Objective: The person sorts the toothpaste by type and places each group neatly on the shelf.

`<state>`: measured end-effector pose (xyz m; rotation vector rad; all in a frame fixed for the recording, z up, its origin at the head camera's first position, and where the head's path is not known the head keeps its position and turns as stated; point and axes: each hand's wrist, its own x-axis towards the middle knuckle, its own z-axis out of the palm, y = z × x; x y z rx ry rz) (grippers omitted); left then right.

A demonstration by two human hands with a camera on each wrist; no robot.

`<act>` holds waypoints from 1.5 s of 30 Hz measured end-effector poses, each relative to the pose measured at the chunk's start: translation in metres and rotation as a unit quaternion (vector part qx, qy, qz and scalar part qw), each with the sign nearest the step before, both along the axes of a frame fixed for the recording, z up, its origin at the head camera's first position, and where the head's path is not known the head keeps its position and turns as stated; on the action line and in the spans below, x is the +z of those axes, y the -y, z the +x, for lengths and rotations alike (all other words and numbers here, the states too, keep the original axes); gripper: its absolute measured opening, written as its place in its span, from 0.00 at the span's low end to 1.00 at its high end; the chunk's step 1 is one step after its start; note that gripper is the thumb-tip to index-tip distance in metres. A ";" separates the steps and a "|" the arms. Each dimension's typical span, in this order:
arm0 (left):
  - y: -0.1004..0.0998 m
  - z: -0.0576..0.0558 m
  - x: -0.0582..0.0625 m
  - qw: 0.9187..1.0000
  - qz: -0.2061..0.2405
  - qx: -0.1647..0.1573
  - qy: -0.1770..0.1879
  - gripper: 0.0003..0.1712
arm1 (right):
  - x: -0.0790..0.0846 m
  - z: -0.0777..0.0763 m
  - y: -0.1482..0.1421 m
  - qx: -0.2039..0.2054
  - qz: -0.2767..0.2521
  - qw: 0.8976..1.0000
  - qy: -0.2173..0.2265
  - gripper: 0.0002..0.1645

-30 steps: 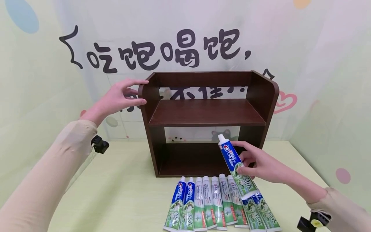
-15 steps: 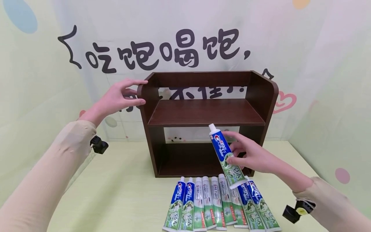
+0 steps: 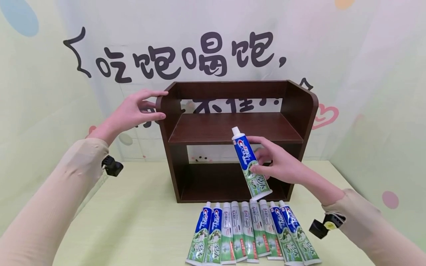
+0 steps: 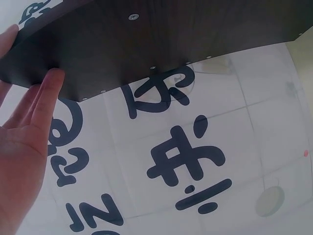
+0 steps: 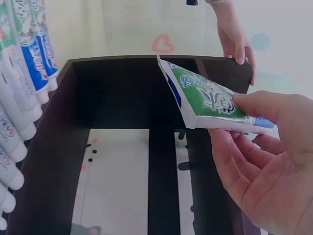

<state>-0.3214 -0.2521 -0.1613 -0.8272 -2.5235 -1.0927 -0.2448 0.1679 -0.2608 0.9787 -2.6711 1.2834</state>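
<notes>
My right hand (image 3: 283, 162) pinches a blue-and-green Crest toothpaste tube (image 3: 246, 159) between thumb and fingers. Cap up and tilted left, the tube is held in front of the dark brown two-tier shelf (image 3: 236, 129); its white cap overlaps the upper board in the head view. The right wrist view shows the flat crimped end of the tube (image 5: 210, 105) toward the camera. My left hand (image 3: 133, 111) holds the upper left corner of the shelf, with thumb and fingers spanning the side panel (image 4: 122, 44). Both shelf tiers hold nothing.
On the pale table (image 3: 133, 214), a row of toothpaste tubes lies before the shelf, caps toward it. Crest tubes (image 3: 213, 236) lie at both ends, with several white-and-green tubes (image 3: 237, 232) between. A printed backdrop (image 3: 199, 22) stands behind.
My right hand has lifted the toothpaste tube up and to the left, from over the row's right end to before the shelf's upper board. My left hand has stayed on the shelf.
</notes>
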 end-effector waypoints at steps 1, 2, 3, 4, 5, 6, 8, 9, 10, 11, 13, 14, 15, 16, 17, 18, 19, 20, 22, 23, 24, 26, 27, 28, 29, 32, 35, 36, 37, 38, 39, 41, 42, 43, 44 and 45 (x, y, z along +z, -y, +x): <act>0.000 0.000 0.000 1.000 0.000 0.000 0.000 0.38 | 0.001 -0.001 0.001 -0.001 -0.002 1.000 0.000 0.45; 0.000 0.000 0.000 1.000 0.000 0.000 0.000 0.38 | 0.003 -0.002 0.002 -0.002 -0.005 1.000 -0.001 0.45; 0.000 0.000 0.000 1.000 0.000 0.000 0.001 0.38 | 0.004 -0.004 0.004 -0.003 -0.007 1.000 -0.001 0.46; 0.000 0.000 0.000 1.000 0.000 -0.001 0.001 0.38 | 0.006 -0.005 0.005 -0.004 -0.010 1.000 -0.001 0.46; 0.001 0.000 0.000 1.000 0.000 -0.001 0.000 0.38 | 0.007 -0.006 0.006 -0.005 -0.012 1.000 -0.001 0.46; 0.001 0.000 -0.001 1.000 0.000 -0.001 0.000 0.38 | 0.009 -0.008 0.008 -0.006 -0.014 1.000 0.000 0.47; 0.001 -0.001 -0.001 1.000 0.000 0.000 0.000 0.38 | 0.011 -0.011 0.011 -0.010 -0.018 1.000 0.003 0.47; 0.001 -0.001 -0.001 1.000 0.000 0.000 0.000 0.38 | 0.012 -0.013 0.013 -0.014 -0.019 1.000 0.004 0.48; 0.002 -0.001 -0.001 1.000 0.000 0.000 0.000 0.38 | 0.014 -0.014 0.015 -0.017 -0.021 1.000 0.005 0.48; 0.002 -0.001 -0.001 1.000 0.000 0.001 0.000 0.38 | 0.015 -0.015 0.017 -0.020 -0.023 1.000 0.005 0.48; 0.001 -0.001 -0.001 1.000 0.000 0.001 0.001 0.38 | 0.017 -0.018 0.020 -0.023 -0.029 0.999 0.003 0.48; 0.001 -0.001 -0.001 1.000 0.000 0.002 0.001 0.38 | 0.019 -0.019 0.022 -0.025 -0.032 0.999 0.003 0.48; 0.001 -0.001 -0.001 1.000 0.000 0.002 0.001 0.38 | 0.021 -0.021 0.024 -0.025 -0.036 0.999 0.004 0.48; 0.001 -0.001 -0.001 1.000 0.000 0.002 0.001 0.38 | 0.022 -0.022 0.026 -0.025 -0.039 0.999 0.003 0.48; 0.001 -0.001 -0.001 1.000 0.001 0.001 0.000 0.38 | 0.024 -0.023 0.028 -0.025 -0.043 0.999 0.003 0.48; 0.001 -0.001 -0.001 1.000 0.001 0.000 0.000 0.38 | 0.026 -0.025 0.030 -0.025 -0.046 0.999 0.004 0.48; 0.001 -0.001 -0.001 1.000 0.002 -0.001 -0.001 0.38 | 0.028 -0.027 0.032 -0.027 -0.048 0.998 0.004 0.48; 0.000 -0.001 -0.001 1.000 0.003 -0.002 -0.002 0.38 | 0.029 -0.028 0.034 -0.028 -0.052 0.998 0.005 0.48; 0.000 -0.001 -0.001 1.000 0.005 -0.004 -0.003 0.38 | 0.032 -0.032 0.038 -0.031 -0.057 0.998 0.005 0.48; 0.000 -0.001 -0.001 1.000 0.005 -0.004 -0.003 0.38 | 0.034 -0.035 0.040 -0.032 -0.060 0.998 0.006 0.48; 0.000 -0.001 -0.001 1.000 0.004 -0.004 -0.004 0.38 | 0.035 -0.037 0.042 -0.033 -0.063 0.997 0.007 0.48; 0.001 -0.001 -0.001 1.000 0.003 -0.002 -0.003 0.38 | 0.038 -0.041 0.046 -0.038 -0.069 0.997 0.009 0.49; 0.000 -0.001 -0.001 1.000 0.003 -0.001 -0.003 0.38 | 0.040 -0.043 0.049 -0.041 -0.071 0.997 0.010 0.49; 0.000 -0.002 -0.001 1.000 0.002 -0.001 -0.002 0.38 | 0.041 -0.045 0.051 -0.043 -0.074 0.996 0.010 0.49; 0.000 -0.002 -0.001 1.000 0.002 0.000 -0.002 0.38 | 0.043 -0.048 0.053 -0.046 -0.078 0.996 0.010 0.50; 0.000 -0.002 -0.001 1.000 0.001 0.000 0.000 0.38 | 0.047 -0.055 0.061 -0.050 -0.088 0.995 0.012 0.50; 0.000 -0.002 0.000 1.000 0.000 0.000 0.002 0.38 | 0.051 -0.062 0.070 -0.047 -0.106 0.993 0.016 0.48; 0.000 -0.002 -0.001 1.000 0.000 0.001 0.002 0.38 | 0.051 -0.065 0.073 -0.043 -0.111 0.993 0.017 0.48; 0.000 -0.002 -0.001 1.000 0.000 0.001 0.001 0.38 | 0.052 -0.067 0.076 -0.040 -0.117 0.992 0.018 0.47; 0.000 -0.002 -0.001 1.000 -0.001 0.000 0.001 0.38 | 0.053 -0.070 0.079 -0.037 -0.125 0.991 0.019 0.47; 0.001 -0.002 -0.001 1.000 -0.001 0.001 0.001 0.38 | 0.053 -0.073 0.083 -0.034 -0.132 0.990 0.020 0.47; 0.001 -0.002 -0.001 1.000 -0.002 0.002 0.000 0.38 | 0.054 -0.079 0.089 -0.029 -0.146 0.989 0.021 0.46; 0.001 -0.002 -0.001 1.000 -0.002 0.002 -0.001 0.38 | 0.054 -0.082 0.093 -0.028 -0.152 0.988 0.021 0.46; 0.001 -0.002 -0.002 1.000 -0.003 0.002 -0.001 0.38 | 0.054 -0.085 0.096 -0.028 -0.158 0.987 0.022 0.46; 0.001 -0.002 -0.002 1.000 -0.003 0.002 -0.001 0.38 | 0.054 -0.088 0.100 -0.028 -0.164 0.986 0.022 0.46; 0.002 -0.002 -0.002 1.000 -0.003 0.003 -0.002 0.38 | 0.054 -0.091 0.104 -0.030 -0.168 0.985 0.023 0.46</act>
